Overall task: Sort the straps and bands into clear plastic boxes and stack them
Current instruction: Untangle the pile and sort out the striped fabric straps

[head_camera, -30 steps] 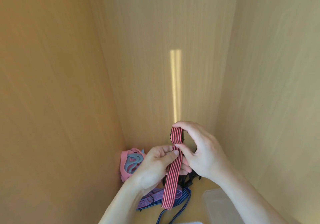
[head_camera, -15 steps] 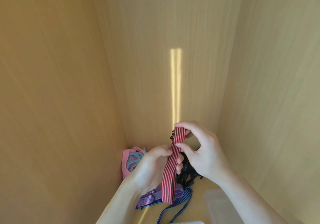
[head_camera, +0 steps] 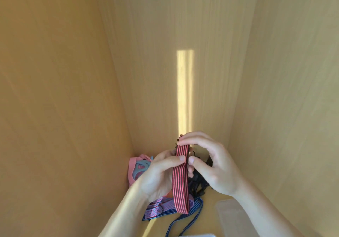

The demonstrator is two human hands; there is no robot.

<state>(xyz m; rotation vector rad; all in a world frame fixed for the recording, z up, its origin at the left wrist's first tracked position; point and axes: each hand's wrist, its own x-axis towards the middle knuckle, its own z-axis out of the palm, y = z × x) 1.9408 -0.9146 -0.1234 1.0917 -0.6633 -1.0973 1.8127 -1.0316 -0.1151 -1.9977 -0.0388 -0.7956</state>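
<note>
Red-striped strap (head_camera: pixel 180 180) is held upright above the pile (head_camera: pixel 165 206), long axis vertical, folded end down. It is pinched by left hand (head_camera: pixel 158 175) and right hand (head_camera: pixel 213 165), fingers curled.

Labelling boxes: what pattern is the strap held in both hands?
Red-and-black lengthwise stripes on the strap, head view.

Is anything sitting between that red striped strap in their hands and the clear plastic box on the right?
Nothing visible does. The red striped strap is held up by the left hand and right hand, and the clear plastic box lies lower right with only bare wood between. The black straps lie behind, off that path.
</note>
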